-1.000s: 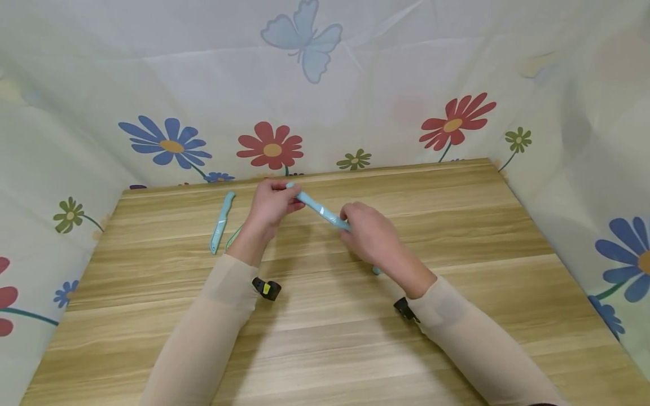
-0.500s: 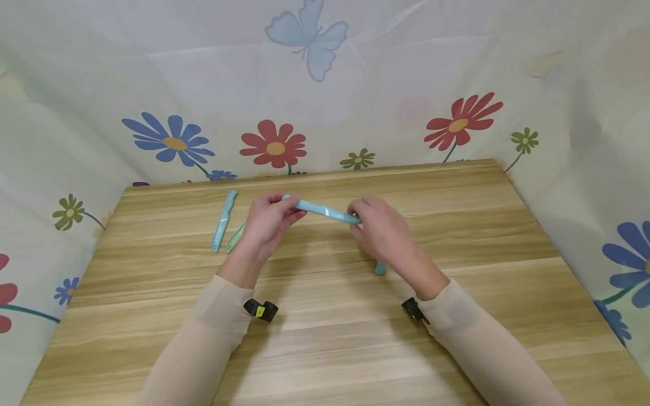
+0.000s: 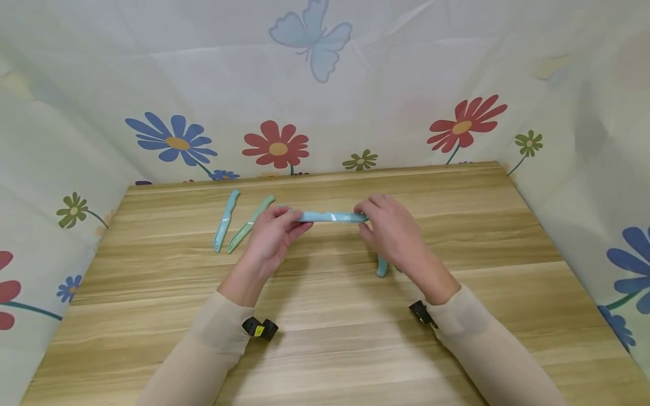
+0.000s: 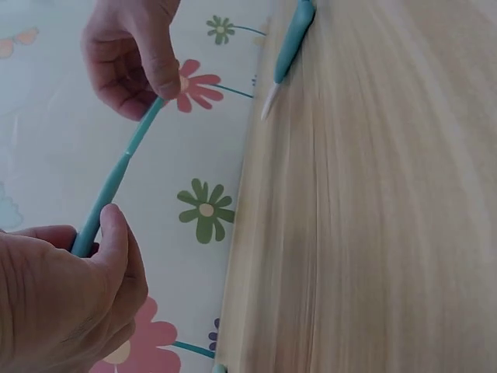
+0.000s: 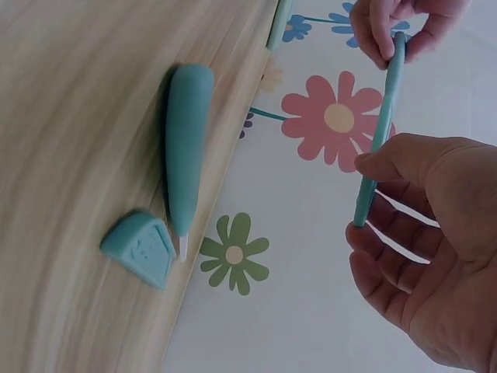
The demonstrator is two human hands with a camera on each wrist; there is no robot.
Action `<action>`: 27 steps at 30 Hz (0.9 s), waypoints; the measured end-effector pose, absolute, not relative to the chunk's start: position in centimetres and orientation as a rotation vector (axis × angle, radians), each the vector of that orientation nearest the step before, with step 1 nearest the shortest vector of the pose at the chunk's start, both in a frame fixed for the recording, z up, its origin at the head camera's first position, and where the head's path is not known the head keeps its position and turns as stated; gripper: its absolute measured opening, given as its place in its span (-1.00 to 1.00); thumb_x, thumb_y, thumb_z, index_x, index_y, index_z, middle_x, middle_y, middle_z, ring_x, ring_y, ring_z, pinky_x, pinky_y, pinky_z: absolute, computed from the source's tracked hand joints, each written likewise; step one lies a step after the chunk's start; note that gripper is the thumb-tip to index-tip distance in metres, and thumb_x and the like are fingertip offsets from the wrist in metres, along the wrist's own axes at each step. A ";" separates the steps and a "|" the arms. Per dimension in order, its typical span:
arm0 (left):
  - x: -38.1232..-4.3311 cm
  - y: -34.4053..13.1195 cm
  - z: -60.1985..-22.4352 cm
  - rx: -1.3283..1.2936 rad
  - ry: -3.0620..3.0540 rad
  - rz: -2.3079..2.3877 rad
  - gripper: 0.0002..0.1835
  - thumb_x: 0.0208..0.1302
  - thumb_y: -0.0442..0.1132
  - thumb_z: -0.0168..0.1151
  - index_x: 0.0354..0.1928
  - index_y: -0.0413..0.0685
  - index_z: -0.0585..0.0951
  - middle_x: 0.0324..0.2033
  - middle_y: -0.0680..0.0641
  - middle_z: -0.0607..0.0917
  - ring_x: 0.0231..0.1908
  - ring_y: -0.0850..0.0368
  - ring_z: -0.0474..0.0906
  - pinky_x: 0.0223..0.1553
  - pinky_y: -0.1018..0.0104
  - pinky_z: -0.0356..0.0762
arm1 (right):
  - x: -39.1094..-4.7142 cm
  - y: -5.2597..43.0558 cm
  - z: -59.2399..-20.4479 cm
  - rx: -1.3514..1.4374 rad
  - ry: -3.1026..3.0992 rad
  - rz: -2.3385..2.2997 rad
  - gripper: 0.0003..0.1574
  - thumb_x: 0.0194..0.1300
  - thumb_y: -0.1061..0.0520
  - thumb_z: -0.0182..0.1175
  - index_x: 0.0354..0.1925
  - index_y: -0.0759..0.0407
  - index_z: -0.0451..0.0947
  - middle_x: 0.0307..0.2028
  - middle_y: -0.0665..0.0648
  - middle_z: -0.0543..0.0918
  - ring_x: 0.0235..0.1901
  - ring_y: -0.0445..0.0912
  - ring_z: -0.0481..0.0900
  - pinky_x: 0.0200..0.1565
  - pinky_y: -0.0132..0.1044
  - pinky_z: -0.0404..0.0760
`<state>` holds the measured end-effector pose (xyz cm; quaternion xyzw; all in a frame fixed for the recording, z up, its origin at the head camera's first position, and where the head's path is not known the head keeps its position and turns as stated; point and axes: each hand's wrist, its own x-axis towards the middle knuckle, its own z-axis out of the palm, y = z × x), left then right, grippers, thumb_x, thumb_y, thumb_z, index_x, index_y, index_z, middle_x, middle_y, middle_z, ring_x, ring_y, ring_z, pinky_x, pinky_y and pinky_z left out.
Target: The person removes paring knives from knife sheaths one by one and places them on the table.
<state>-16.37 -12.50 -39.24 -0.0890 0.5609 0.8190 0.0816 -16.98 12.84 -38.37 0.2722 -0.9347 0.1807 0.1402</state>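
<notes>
The light-blue knife (image 3: 330, 217) is held up off the worktop (image 3: 325, 338), lying crosswise between two hands, almost in line with the worktop's far edge. At its left end, the left hand (image 3: 271, 234) has its grip closed about the handle, thumb against fingers. At its right end, the right hand (image 3: 393, 228) pinches the other tip — thumb on one side, fingers on the other.

On the worktop to the left of that knife lie two more: a green knife (image 3: 242, 232), partly behind the left hand, and farther out a second blue knife (image 3: 225, 220), both slanting. Nearer the person than the held knife, below its right end, rests a teal handle (image 5: 186, 148) with a slim white tip; just beside that tip sits a teal wedge (image 5: 140, 247) with small marks on its face.

Closer to the person than the knife are the pale sleeves (image 3: 198, 344), each with a black device (image 3: 260, 328) at the wrist. Beyond the knife hangs a white sheet (image 3: 223, 84) printed with flowers and a blue butterfly (image 3: 315, 39).
</notes>
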 end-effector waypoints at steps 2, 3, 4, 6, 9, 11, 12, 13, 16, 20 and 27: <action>-16.2 -12.5 -39.3 -0.264 1.681 2.444 -0.77 0.58 -0.41 0.16 0.08 -0.33 0.34 -0.04 -0.21 0.51 -0.05 0.01 0.72 0.15 0.15 0.66 | -16.9 13.0 -38.3 0.801 -2.698 0.515 -0.71 0.32 0.25 0.45 0.01 0.21 0.72 -0.10 0.12 0.70 -0.11 0.05 0.60 -0.01 -0.09 0.64; -16.1 -12.5 -39.3 -0.262 1.686 2.440 -0.75 0.58 -0.41 0.15 0.11 -0.35 0.33 -0.03 -0.22 0.50 -0.05 0.00 0.71 0.15 0.15 0.66 | -16.9 13.1 -38.2 0.809 -2.693 0.510 -0.71 0.32 0.25 0.45 0.01 0.21 0.72 -0.10 0.12 0.70 -0.10 0.05 0.60 0.00 -0.09 0.64; -16.0 -12.5 -39.3 -0.259 1.689 2.436 -0.74 0.58 -0.41 0.15 0.12 -0.36 0.32 -0.02 -0.22 0.50 -0.04 0.00 0.71 0.15 0.16 0.66 | -16.9 13.1 -38.1 0.818 -2.685 0.507 -0.71 0.32 0.25 0.44 0.01 0.21 0.72 -0.10 0.12 0.70 -0.10 0.05 0.60 0.00 -0.09 0.64; -15.9 -12.5 -39.3 -0.251 1.686 2.436 -0.71 0.58 -0.42 0.15 0.15 -0.39 0.31 -0.02 -0.21 0.48 -0.05 0.02 0.71 0.16 0.16 0.66 | -16.9 13.3 -38.1 0.840 -2.661 0.501 -0.71 0.31 0.26 0.44 0.00 0.22 0.73 -0.10 0.11 0.71 -0.11 0.05 0.59 -0.02 -0.10 0.63; -15.8 -12.4 -39.3 -0.249 1.677 2.441 -0.74 0.58 -0.44 0.13 0.13 -0.39 0.32 -0.01 -0.20 0.47 -0.09 0.05 0.70 0.16 0.16 0.65 | -17.0 13.5 -38.0 0.872 -2.622 0.491 -0.71 0.30 0.27 0.45 -0.01 0.23 0.73 -0.11 0.11 0.71 -0.13 0.05 0.58 -0.06 -0.12 0.63; -15.8 -12.4 -39.3 -0.254 1.671 2.446 -0.76 0.58 -0.44 0.13 0.12 -0.39 0.33 -0.02 -0.20 0.46 -0.11 0.07 0.70 0.15 0.17 0.66 | -17.0 13.6 -38.0 0.894 -2.598 0.484 -0.72 0.29 0.28 0.45 -0.01 0.23 0.73 -0.12 0.12 0.70 -0.14 0.05 0.58 -0.08 -0.12 0.63; -15.7 -12.4 -39.3 -0.258 1.668 2.448 -0.76 0.58 -0.45 0.12 0.12 -0.39 0.33 -0.02 -0.20 0.46 -0.11 0.07 0.70 0.15 0.17 0.66 | -17.0 13.6 -38.0 0.905 -2.588 0.480 -0.72 0.29 0.28 0.45 -0.02 0.24 0.73 -0.12 0.12 0.70 -0.14 0.05 0.58 -0.08 -0.12 0.63; -15.7 -12.4 -39.4 -0.264 1.667 2.449 -0.77 0.58 -0.45 0.12 0.11 -0.38 0.34 -0.02 -0.21 0.47 -0.12 0.07 0.71 0.15 0.17 0.66 | -17.0 13.7 -38.1 0.915 -2.578 0.475 -0.73 0.29 0.28 0.45 -0.02 0.24 0.73 -0.12 0.12 0.70 -0.14 0.05 0.58 -0.09 -0.12 0.63; -15.7 -12.3 -39.5 -0.269 1.661 2.446 -0.77 0.57 -0.46 0.13 0.11 -0.36 0.35 -0.03 -0.21 0.48 -0.12 0.07 0.71 0.14 0.17 0.66 | -17.0 13.8 -38.2 0.939 -2.552 0.465 -0.74 0.29 0.29 0.45 -0.04 0.25 0.73 -0.14 0.13 0.69 -0.16 0.05 0.58 -0.11 -0.13 0.64; -15.7 -12.3 -39.6 -0.267 1.655 2.449 -0.77 0.56 -0.45 0.15 0.10 -0.33 0.35 -0.04 -0.20 0.48 -0.12 0.07 0.70 0.14 0.18 0.66 | -17.1 13.9 -38.3 0.957 -2.522 0.467 -0.74 0.27 0.31 0.46 -0.06 0.27 0.74 -0.15 0.14 0.70 -0.17 0.06 0.59 -0.13 -0.13 0.64; -15.7 -12.5 -39.7 -0.266 1.650 2.471 -0.80 0.56 -0.46 0.15 0.06 -0.30 0.36 -0.05 -0.20 0.48 -0.11 0.06 0.70 0.14 0.18 0.66 | -17.3 13.9 -38.2 0.982 -2.492 0.486 -0.75 0.27 0.32 0.47 -0.06 0.29 0.74 -0.13 0.17 0.72 -0.15 0.08 0.61 -0.10 -0.11 0.66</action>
